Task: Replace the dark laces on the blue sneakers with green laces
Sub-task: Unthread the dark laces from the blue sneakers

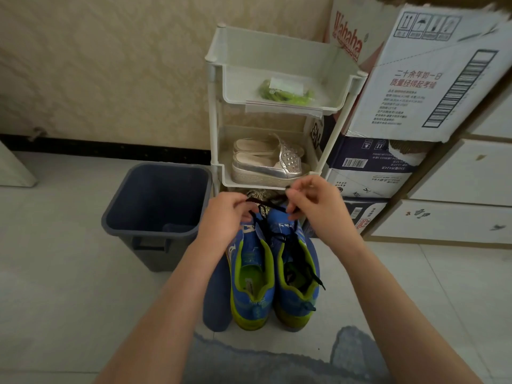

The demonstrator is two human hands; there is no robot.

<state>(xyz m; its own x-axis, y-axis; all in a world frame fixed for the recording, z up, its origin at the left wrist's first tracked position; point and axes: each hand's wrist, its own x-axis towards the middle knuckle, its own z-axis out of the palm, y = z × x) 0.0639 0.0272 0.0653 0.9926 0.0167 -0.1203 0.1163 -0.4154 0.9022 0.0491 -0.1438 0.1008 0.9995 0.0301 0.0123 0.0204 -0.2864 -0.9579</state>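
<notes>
Two blue sneakers with lime-green lining stand side by side on the floor, the left sneaker [252, 284] and the right sneaker [297, 275], heels toward me. A dark lace [267, 202] stretches between my hands above their toes. My left hand [224, 214] pinches one end and my right hand [313, 200] pinches the other. More dark lace [293, 261] hangs loose over the right sneaker. A clear bag of green laces [285, 92] lies in the top tray of the white rack [219, 117].
A dark blue bin [158, 212] stands open on the floor left of the sneakers. Silver slip-on shoes [271, 162] fill the rack's middle tray. Stacked cardboard boxes [415, 87] and white drawers [457, 217] line the right side. My grey-clad knees [277, 361] are below.
</notes>
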